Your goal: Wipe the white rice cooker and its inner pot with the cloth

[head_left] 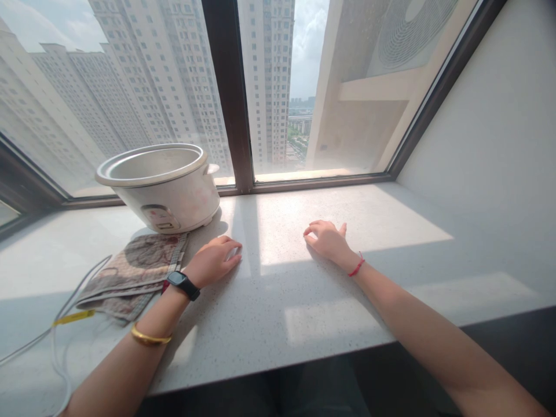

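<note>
My left hand [215, 259] rests low over the pale speckled windowsill, its fingers loosely bent and the thumb apart from them, with nothing visible in it. A dark watch [183, 284] and a gold bangle [150, 336] are on that arm. Just behind and left of this hand stands a white rice cooker [174, 202] without a lid. My right hand [328, 240] is over the sunlit middle of the sill, fingers curved and slightly spread, a small gap between thumb and forefinger. It seems to hold nothing. A red string bracelet [357, 265] circles its wrist.
A folded patterned cloth [125, 275] lies partly under the cooker's front. A pale cord [56, 359] with a yellow tag [73, 318] runs along the left. Dark-framed windows [243, 116] close off the back, and a white wall [490, 156] the right. The sill [260, 313] ends at a front edge.
</note>
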`<action>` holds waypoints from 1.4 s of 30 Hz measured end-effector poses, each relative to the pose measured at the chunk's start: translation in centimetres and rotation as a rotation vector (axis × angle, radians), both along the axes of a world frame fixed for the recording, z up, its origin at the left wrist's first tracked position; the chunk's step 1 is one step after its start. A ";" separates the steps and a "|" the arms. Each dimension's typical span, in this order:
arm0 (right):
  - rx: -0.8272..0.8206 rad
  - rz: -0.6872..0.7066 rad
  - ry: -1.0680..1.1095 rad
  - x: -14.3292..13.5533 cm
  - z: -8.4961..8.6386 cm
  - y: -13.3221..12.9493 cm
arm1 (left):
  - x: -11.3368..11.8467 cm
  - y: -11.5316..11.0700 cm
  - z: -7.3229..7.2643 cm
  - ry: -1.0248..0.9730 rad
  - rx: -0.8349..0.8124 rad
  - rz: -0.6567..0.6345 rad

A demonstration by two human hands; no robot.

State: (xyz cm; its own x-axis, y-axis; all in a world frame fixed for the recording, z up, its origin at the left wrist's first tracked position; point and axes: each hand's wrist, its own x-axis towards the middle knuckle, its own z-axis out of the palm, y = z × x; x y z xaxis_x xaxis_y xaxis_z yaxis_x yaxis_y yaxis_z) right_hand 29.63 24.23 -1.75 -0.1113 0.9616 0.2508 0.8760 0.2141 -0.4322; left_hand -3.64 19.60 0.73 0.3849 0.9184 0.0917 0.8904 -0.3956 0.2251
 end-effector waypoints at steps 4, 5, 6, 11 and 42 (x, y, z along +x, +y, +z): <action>-0.032 0.043 0.021 -0.4 0.0 -0.2 | 0.0 0.0 0.1 -0.002 0.001 0.000; -0.038 0.050 0.024 -0.4 0.0 -0.2 | 0.1 -0.1 0.1 -0.003 -0.001 0.000; -0.040 0.054 0.023 -0.4 0.0 -0.2 | 0.1 -0.1 0.2 -0.004 -0.003 0.000; -0.016 0.025 0.005 0.1 0.1 -0.1 | 0.2 -0.2 0.3 -0.005 -0.006 0.002; -0.009 0.024 0.021 -0.1 -0.1 -0.2 | 0.3 -0.2 0.2 -0.029 0.006 -0.008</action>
